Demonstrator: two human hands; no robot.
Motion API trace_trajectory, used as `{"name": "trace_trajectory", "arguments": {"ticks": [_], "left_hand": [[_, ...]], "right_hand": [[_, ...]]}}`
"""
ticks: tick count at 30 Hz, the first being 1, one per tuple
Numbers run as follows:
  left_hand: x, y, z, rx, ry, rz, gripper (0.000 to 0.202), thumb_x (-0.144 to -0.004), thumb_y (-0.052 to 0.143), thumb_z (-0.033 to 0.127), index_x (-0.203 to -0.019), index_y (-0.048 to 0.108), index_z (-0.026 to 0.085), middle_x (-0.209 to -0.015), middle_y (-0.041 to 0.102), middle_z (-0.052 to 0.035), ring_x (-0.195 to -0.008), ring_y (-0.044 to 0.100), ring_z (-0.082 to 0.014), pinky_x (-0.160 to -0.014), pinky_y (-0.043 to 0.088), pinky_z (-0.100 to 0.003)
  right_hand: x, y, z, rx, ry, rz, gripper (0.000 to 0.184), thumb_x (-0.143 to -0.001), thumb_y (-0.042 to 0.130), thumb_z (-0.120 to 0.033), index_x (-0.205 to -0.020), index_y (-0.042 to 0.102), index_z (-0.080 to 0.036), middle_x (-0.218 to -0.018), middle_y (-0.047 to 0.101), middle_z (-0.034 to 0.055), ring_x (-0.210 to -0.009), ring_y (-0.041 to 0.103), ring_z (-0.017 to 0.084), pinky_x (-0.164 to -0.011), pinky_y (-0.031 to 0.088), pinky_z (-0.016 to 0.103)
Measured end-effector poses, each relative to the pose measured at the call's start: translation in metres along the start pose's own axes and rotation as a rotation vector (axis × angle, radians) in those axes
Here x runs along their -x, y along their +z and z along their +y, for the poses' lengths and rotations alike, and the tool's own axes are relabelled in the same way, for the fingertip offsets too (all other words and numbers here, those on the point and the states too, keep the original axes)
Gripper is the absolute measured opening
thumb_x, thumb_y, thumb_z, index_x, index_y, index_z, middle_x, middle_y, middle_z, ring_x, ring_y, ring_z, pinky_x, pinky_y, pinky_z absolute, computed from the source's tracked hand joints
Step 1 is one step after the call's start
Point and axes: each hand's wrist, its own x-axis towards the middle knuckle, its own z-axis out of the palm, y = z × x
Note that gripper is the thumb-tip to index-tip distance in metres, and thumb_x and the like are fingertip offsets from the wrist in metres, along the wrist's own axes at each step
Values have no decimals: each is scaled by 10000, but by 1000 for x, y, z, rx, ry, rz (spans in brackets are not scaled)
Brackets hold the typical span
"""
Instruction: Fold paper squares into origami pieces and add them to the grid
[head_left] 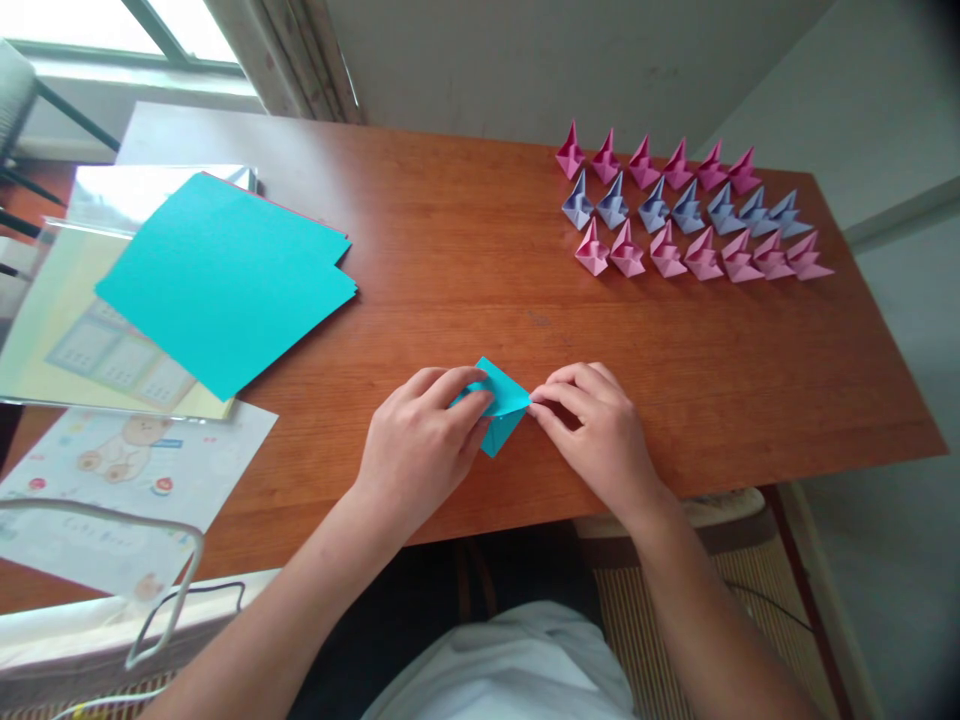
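Observation:
A small folded piece of turquoise paper (504, 390) lies at the front middle of the wooden table, its flaps making a diamond shape. My left hand (424, 430) covers its left side, fingers bent and pressing on it. At the right corner, my right hand (592, 420) pinches the paper's tip between thumb and forefinger. The left part of the folded paper is hidden under my left fingers.
Folded paper figures stand in three rows at the back right: dark pink (643, 165), lavender (686, 207) and light pink (703, 256). Turquoise sheets (225, 280) lie left, over plastic sleeves; a bear-printed sheet (142, 500) is nearer. The wooden table (450, 250) ends close to my body.

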Motion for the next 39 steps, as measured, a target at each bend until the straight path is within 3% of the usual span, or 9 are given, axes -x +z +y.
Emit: {"name": "trace_trajectory", "arguments": {"ticks": [21, 29, 34, 39], "left_hand": [[0, 0, 0, 83, -44, 8, 175, -988, 569, 248, -982, 741, 218, -1152, 763, -43, -978, 699, -233, -848, 590, -376], [-2, 4, 0, 164, -122, 52, 140, -974, 612, 296, -941, 730, 227, -1128, 775, -34, -981, 722, -213, -852, 582, -335], [-5, 6, 0, 156, -208, 44, 152, -951, 629, 283, -1059, 715, 218, -1114, 785, -47, -973, 734, -234, -817, 579, -338], [-6, 8, 2, 141, -296, 42, 318, -939, 634, 284, -1249, 653, 219, -1074, 795, -55, -929, 745, -229, -786, 574, -330]], "right_hand": [[-1, 3, -7, -113, 4, 7, 135, -962, 656, -206, -883, 758, -247, -874, 688, 40, -852, 608, 191, -779, 530, 352], [-7, 1, -11, -137, 153, -66, 100, -934, 692, -228, -852, 747, -239, -842, 701, 26, -832, 639, 191, -751, 511, 339], [-16, 5, -17, -89, 247, -91, 186, -933, 692, -294, -760, 707, -228, -779, 686, 23, -770, 622, 194, -666, 464, 326], [-19, 9, -20, -73, 284, -60, 95, -910, 705, -267, -822, 689, -235, -794, 704, 19, -765, 624, 195, -686, 471, 325]]}}
